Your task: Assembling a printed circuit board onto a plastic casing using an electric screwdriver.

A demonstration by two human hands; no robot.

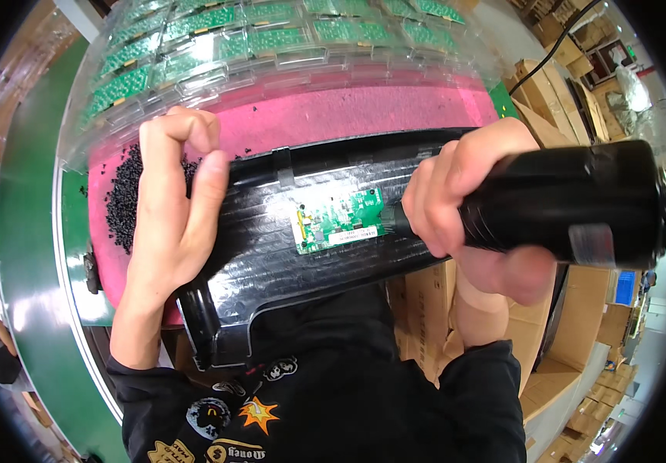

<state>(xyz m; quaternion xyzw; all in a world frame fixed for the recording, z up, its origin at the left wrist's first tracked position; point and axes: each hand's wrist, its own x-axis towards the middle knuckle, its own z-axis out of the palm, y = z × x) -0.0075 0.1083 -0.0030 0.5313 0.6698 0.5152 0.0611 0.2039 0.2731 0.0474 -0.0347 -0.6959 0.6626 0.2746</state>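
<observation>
A curved black plastic housing [333, 287] lies in front of me, with a small green circuit board [346, 220] on its inner face. Wrapped around a thick black power screwdriver [564, 202], my right hand [472, 204] points its front end left at the board's right edge. The screwdriver's tip is hard to make out. Over the housing's left end, beside a heap of small black screws [123, 199], is my left hand [175, 197]. Its fingers are curled in toward the thumb, and anything between them is hidden.
Clear plastic trays [287, 58] of green circuit boards stand at the far side of a pink mat [302, 108]. A green workbench surface [32, 208] runs along the left. Cardboard boxes [557, 370] stand on the right, and a black cable [553, 50] hangs at upper right.
</observation>
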